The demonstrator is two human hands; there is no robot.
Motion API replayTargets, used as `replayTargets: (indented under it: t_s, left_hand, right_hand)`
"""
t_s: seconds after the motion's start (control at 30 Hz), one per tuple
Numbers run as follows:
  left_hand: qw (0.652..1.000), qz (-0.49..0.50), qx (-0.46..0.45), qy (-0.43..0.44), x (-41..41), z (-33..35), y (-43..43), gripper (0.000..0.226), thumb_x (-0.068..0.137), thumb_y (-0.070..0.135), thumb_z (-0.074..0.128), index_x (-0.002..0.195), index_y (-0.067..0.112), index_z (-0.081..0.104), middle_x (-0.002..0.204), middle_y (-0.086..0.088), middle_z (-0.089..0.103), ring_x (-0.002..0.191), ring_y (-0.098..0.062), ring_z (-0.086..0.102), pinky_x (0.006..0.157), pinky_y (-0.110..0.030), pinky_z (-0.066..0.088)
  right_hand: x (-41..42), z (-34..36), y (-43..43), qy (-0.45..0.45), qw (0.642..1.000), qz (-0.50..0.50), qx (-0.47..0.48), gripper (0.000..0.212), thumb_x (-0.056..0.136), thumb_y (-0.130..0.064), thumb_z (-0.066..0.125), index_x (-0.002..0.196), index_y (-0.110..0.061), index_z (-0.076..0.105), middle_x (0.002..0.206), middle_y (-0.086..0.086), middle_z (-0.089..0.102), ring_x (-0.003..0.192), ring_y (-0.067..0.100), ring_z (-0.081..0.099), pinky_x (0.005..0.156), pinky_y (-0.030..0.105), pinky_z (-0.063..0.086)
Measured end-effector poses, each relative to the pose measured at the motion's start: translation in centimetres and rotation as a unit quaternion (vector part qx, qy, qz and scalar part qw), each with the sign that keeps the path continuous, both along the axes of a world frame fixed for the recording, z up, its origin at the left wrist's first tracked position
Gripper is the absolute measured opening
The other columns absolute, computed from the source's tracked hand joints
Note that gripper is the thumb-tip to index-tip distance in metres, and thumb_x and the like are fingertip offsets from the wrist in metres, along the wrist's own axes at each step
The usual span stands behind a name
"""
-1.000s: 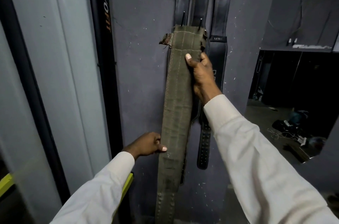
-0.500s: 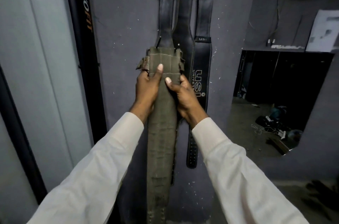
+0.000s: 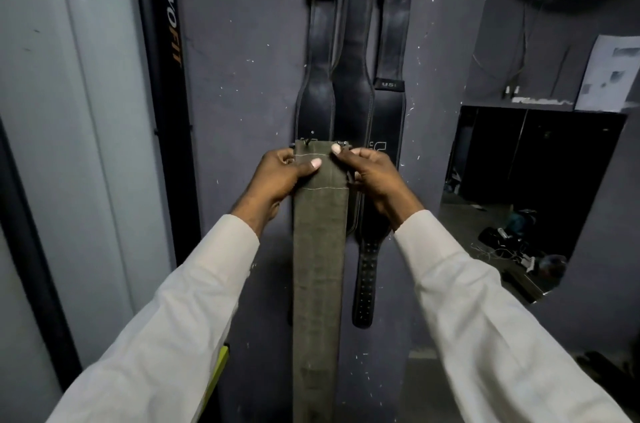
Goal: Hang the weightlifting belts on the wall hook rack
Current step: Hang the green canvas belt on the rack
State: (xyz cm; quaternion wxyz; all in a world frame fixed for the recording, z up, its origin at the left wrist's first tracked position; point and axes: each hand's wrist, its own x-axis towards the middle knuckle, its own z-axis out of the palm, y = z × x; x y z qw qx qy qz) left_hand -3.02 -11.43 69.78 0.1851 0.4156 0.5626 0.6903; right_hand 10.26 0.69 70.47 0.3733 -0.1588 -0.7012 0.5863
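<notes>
An olive-green canvas weightlifting belt (image 3: 318, 249) hangs straight down in front of the dark grey wall. My left hand (image 3: 280, 176) grips its top left edge and my right hand (image 3: 372, 176) grips its top right edge, thumbs pressed on the front. Its metal buckle prongs peek above the top edge. Behind it hang three black leather belts (image 3: 349, 76), their buckles at the top of the frame. The hooks that carry them are cut off by the frame's upper edge.
A black upright post with orange lettering (image 3: 166, 41) stands left of the belts, beside pale grey panels (image 3: 69, 110). To the right, a dark opening (image 3: 540, 162) shows clutter on a floor. A paper sheet (image 3: 609, 72) is pinned above it.
My left hand rose from the belt's lower part to its top edge, joining the right. Both hands now hold the top corners, and the view has tilted upward, showing the black belts' buckles.
</notes>
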Motion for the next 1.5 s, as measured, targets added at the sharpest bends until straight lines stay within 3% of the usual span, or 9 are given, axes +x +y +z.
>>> replayTargets:
  t_s: [0.13, 0.2, 0.4, 0.63, 0.8, 1.1, 1.2, 1.33, 1.5]
  left_hand:
    - [1.000, -0.022, -0.015, -0.001, -1.9, 0.4, -1.0, 0.024, 0.087, 0.020, 0.074, 0.105, 0.004, 0.070, 0.086, -0.006, 0.076, 0.070, -0.011, 0.074, 0.059, -0.023, 0.059]
    - [0.999, -0.030, -0.005, -0.025, -2.5, -0.1, -1.3, 0.027, 0.087, 0.022, 0.074, 0.108, 0.006, 0.069, 0.082, -0.003, 0.076, 0.069, -0.012, 0.073, 0.056, -0.024, 0.057]
    - [0.997, -0.069, 0.020, 0.013, -2.9, -1.5, -1.5, 0.028, 0.091, 0.013, 0.070, 0.118, 0.012, 0.065, 0.104, -0.006, 0.076, 0.091, -0.016, 0.074, 0.064, -0.027, 0.058]
    - [0.991, -0.122, 0.059, -0.009, -2.7, -1.7, -1.8, 0.029, 0.091, 0.009, 0.067, 0.120, 0.014, 0.064, 0.104, -0.008, 0.075, 0.089, -0.015, 0.074, 0.062, -0.021, 0.056]
    - [0.984, -0.146, 0.071, -0.073, -3.2, -2.4, -1.8, 0.035, 0.085, 0.003, 0.071, 0.117, 0.017, 0.064, 0.096, -0.006, 0.076, 0.085, -0.016, 0.074, 0.066, -0.026, 0.059]
    - [0.981, -0.174, 0.049, -0.068, -4.2, -2.4, -1.6, 0.052, 0.079, 0.006, 0.075, 0.129, 0.009, 0.060, 0.115, -0.015, 0.073, 0.099, -0.023, 0.073, 0.081, -0.031, 0.062]
    - [0.991, -0.110, 0.057, -0.043, -3.4, -2.3, -1.5, 0.044, 0.084, 0.008, 0.073, 0.127, 0.006, 0.060, 0.107, -0.014, 0.074, 0.091, -0.018, 0.074, 0.075, -0.028, 0.061]
    - [0.994, 0.053, 0.082, -0.048, -0.8, -1.9, -0.4, 0.009, 0.090, 0.026, 0.070, 0.087, 0.017, 0.069, 0.076, -0.004, 0.072, 0.067, -0.017, 0.069, 0.063, -0.033, 0.057]
    - [0.989, 0.122, 0.066, -0.044, -0.1, -1.9, 0.7, 0.013, 0.077, 0.039, 0.071, 0.070, 0.031, 0.065, 0.075, -0.001, 0.069, 0.073, -0.023, 0.065, 0.082, -0.060, 0.059]
  right_hand:
    - [-0.1, 0.5, -0.1, -0.048, 0.998, 0.043, 0.017, 0.061, 0.073, -0.047, 0.081, 0.112, -0.001, 0.070, 0.111, 0.021, 0.072, 0.094, 0.026, 0.064, 0.094, 0.044, 0.053]
    - [-0.5, 0.5, -0.4, -0.055, 0.997, 0.053, 0.022, 0.074, 0.069, -0.050, 0.081, 0.120, 0.002, 0.064, 0.118, 0.020, 0.071, 0.097, 0.026, 0.067, 0.092, 0.041, 0.054]
    - [-1.5, 0.0, -1.0, -0.047, 0.996, 0.058, 0.046, 0.030, 0.087, -0.044, 0.069, 0.097, -0.015, 0.068, 0.093, 0.003, 0.073, 0.081, 0.011, 0.070, 0.069, 0.021, 0.055]
    - [-1.4, 0.5, -0.7, -0.093, 0.991, 0.074, 0.056, 0.047, 0.082, -0.051, 0.067, 0.107, -0.011, 0.063, 0.094, 0.003, 0.069, 0.083, 0.010, 0.067, 0.074, 0.022, 0.053]
    - [-0.6, 0.7, 0.5, -0.140, 0.977, 0.161, 0.005, 0.045, 0.090, -0.017, 0.067, 0.131, -0.003, 0.051, 0.104, 0.007, 0.066, 0.092, 0.016, 0.066, 0.078, 0.026, 0.057]
    - [-1.1, -0.3, 1.0, -0.074, 0.987, 0.146, 0.007, 0.030, 0.093, -0.013, 0.066, 0.120, -0.001, 0.059, 0.099, 0.008, 0.069, 0.091, 0.019, 0.066, 0.082, 0.032, 0.054]
    - [-0.8, -0.6, 0.4, -0.047, 0.989, 0.137, 0.005, 0.044, 0.095, -0.011, 0.062, 0.130, 0.010, 0.050, 0.106, 0.015, 0.064, 0.094, 0.022, 0.064, 0.083, 0.030, 0.056]
    - [-1.0, -1.0, -0.4, -0.052, 0.991, 0.118, 0.043, 0.054, 0.087, -0.023, 0.073, 0.133, -0.004, 0.051, 0.114, 0.023, 0.063, 0.101, 0.032, 0.061, 0.091, 0.045, 0.052]
    - [-0.4, -1.1, -0.3, -0.029, 0.992, 0.108, 0.057, 0.036, 0.098, -0.027, 0.060, 0.125, -0.005, 0.054, 0.103, 0.013, 0.061, 0.092, 0.026, 0.057, 0.080, 0.034, 0.052]
